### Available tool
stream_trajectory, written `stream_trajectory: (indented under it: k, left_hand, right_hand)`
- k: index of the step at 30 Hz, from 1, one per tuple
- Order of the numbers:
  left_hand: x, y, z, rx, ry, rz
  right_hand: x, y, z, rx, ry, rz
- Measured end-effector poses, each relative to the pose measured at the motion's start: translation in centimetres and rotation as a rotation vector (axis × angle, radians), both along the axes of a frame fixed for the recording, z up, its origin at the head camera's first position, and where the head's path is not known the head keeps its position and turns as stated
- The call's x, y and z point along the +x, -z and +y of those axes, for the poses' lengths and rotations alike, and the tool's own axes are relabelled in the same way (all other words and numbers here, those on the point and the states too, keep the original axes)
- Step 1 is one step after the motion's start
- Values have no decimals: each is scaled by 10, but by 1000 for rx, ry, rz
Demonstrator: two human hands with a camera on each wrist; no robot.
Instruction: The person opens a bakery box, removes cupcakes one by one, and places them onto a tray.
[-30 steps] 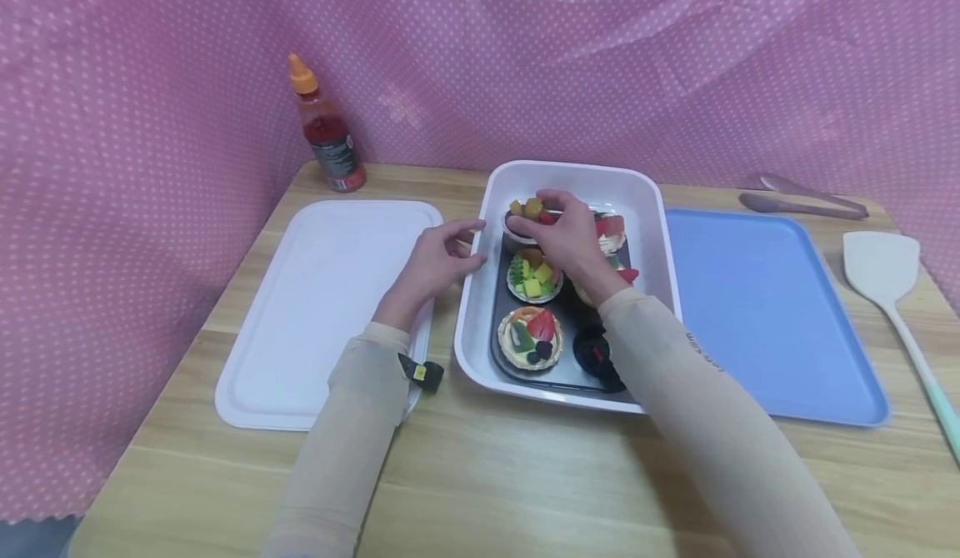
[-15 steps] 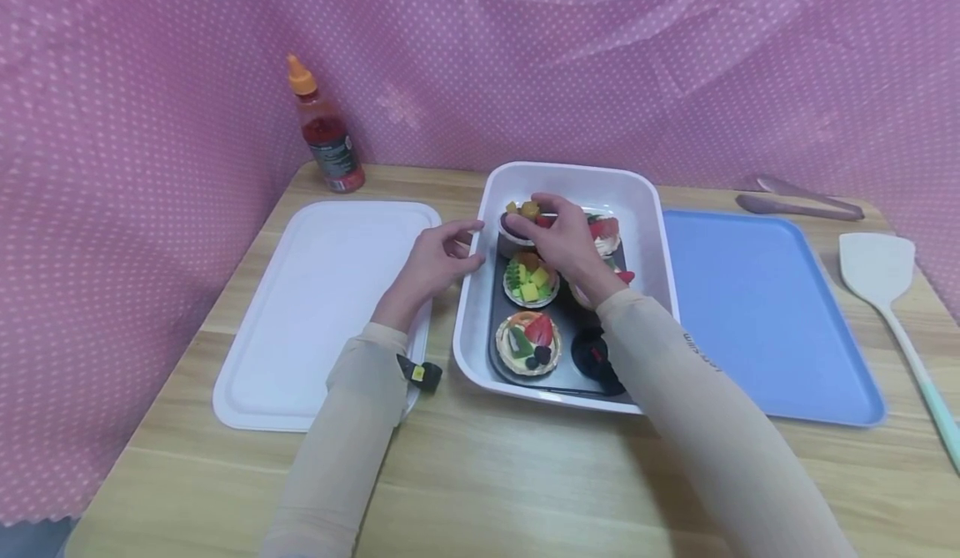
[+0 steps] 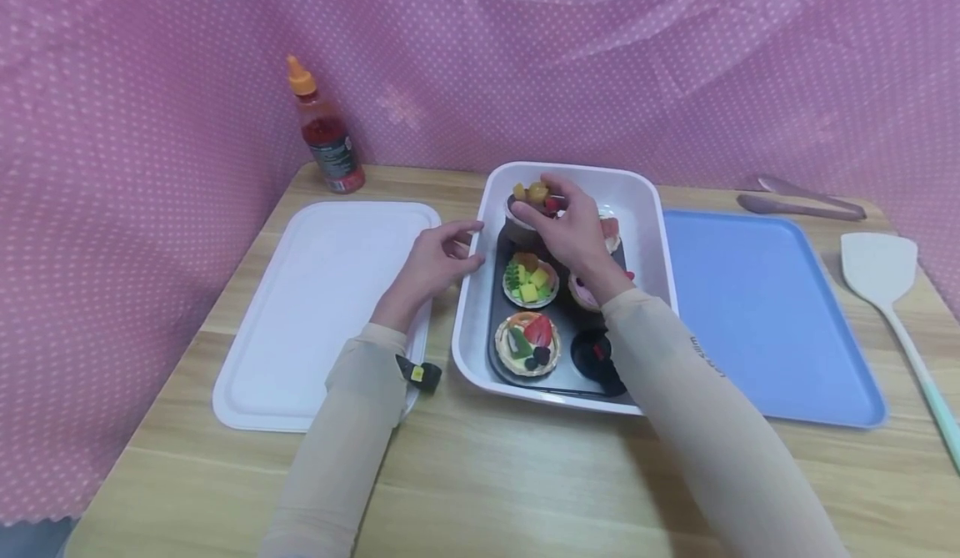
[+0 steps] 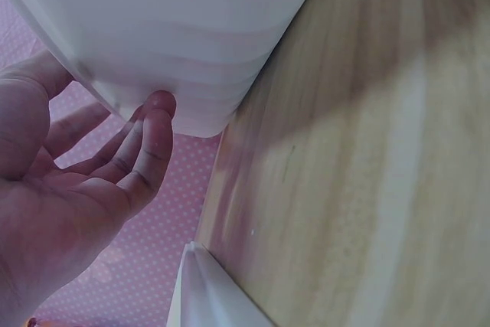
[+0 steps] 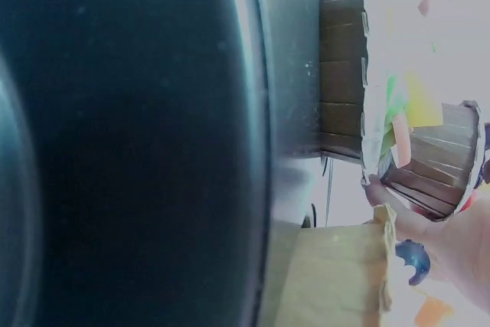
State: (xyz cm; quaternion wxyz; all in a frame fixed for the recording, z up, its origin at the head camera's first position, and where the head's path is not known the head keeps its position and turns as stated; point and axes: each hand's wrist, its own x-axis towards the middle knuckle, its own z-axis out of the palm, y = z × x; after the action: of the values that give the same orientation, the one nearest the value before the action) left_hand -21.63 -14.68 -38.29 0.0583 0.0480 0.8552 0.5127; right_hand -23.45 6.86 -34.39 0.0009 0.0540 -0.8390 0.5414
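Note:
My right hand [image 3: 576,231] grips a fruit tart [image 3: 522,226] topped with yellow cubes and red fruit, at the back left of a dark muffin tin [image 3: 555,337]. The right wrist view shows the held tart's ridged, tilted case [image 5: 440,162] raised beside its neighbours. My left hand [image 3: 435,264] touches the left wall of the white container [image 3: 467,337] around the tin, its fingers loosely bent. In the left wrist view, a fingertip rests on the container's outer wall [image 4: 191,28]. Nearer tarts include a green-and-yellow one [image 3: 530,281] and a strawberry one [image 3: 527,344].
A white tray [image 3: 307,316] lies left of the container, partly under my left arm. To the right are a blue tray [image 3: 757,316], tongs [image 3: 802,205] and a pale spatula [image 3: 879,266]. A sauce bottle [image 3: 330,145] stands at the back left by the pink cloth.
My right hand has risen slightly with the tart, and more of a pink tart shows beneath the wrist. My left hand stays at the container's wall.

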Motion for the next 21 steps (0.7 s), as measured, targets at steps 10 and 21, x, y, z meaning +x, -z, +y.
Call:
stream_trajectory:
  k: [10, 21]
  left_hand:
    - [0, -2, 2, 2, 1, -3]
    - [2, 1, -1, 11, -4, 30]
  right_hand:
    - [2, -7, 2, 44, 8, 23]
    - [0, -12, 34, 73, 41, 42]
